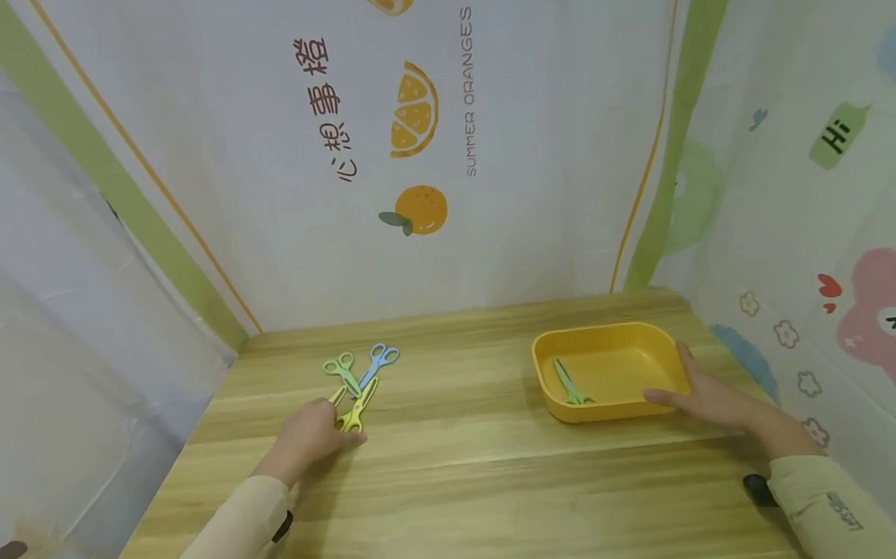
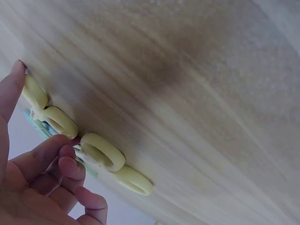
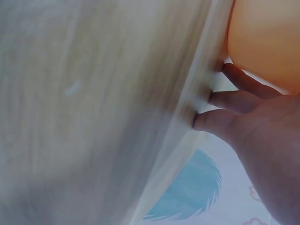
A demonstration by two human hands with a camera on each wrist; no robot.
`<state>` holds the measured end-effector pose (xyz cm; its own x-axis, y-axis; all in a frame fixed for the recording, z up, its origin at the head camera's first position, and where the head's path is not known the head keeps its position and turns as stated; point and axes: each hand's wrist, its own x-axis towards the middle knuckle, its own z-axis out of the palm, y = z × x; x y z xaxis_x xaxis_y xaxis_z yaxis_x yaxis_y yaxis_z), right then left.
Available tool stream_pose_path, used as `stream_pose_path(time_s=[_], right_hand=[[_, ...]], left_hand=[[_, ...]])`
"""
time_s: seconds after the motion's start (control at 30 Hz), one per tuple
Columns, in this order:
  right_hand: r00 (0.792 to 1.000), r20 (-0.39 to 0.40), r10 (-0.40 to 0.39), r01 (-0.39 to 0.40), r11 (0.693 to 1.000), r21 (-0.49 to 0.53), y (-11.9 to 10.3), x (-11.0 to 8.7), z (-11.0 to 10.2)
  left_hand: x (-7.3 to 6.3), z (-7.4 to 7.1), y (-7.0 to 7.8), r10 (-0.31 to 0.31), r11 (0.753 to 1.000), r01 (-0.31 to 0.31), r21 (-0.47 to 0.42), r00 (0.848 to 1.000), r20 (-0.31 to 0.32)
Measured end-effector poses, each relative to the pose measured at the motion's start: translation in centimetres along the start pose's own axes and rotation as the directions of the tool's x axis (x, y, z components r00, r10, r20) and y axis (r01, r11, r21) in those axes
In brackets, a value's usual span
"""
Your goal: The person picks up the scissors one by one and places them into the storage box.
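Observation:
On the left of the table lies a cluster of children's scissors: a green pair [image 1: 342, 369], a blue pair [image 1: 377, 364] and two yellow ones. My left hand [image 1: 308, 436] is at the near yellow scissors [image 1: 355, 417], thumb on one side of the handle loops [image 2: 60, 123] and index finger on the other. Beside these, the second yellow scissors [image 2: 104, 152] lie mostly behind the hand in the head view. My right hand [image 1: 712, 397] holds the right end of a yellow bin [image 1: 574, 413], thumb over the front rim, other fingertips down at the table beside it.
Inside the bin, another green pair of scissors [image 1: 568, 383] leans at the left end. The wood-grain table [image 1: 457, 479] meets a printed cloth wall [image 1: 492, 261] at the back. More cloth [image 1: 784, 240] hangs close along the right side.

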<state>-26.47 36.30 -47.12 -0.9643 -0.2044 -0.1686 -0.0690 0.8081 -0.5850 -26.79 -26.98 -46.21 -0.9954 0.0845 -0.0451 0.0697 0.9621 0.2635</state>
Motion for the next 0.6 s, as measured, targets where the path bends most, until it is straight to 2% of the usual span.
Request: stream_pose_path(time_s=[0.6], right_hand=[[1.0, -0.011, -0.009, 0.009, 1.0, -0.018, -0.13, -0.03, -0.01]], left_hand=[[0.29, -0.1, -0.01, 0.009, 1.0, -0.009, 0.006, 1.0, 0.009]])
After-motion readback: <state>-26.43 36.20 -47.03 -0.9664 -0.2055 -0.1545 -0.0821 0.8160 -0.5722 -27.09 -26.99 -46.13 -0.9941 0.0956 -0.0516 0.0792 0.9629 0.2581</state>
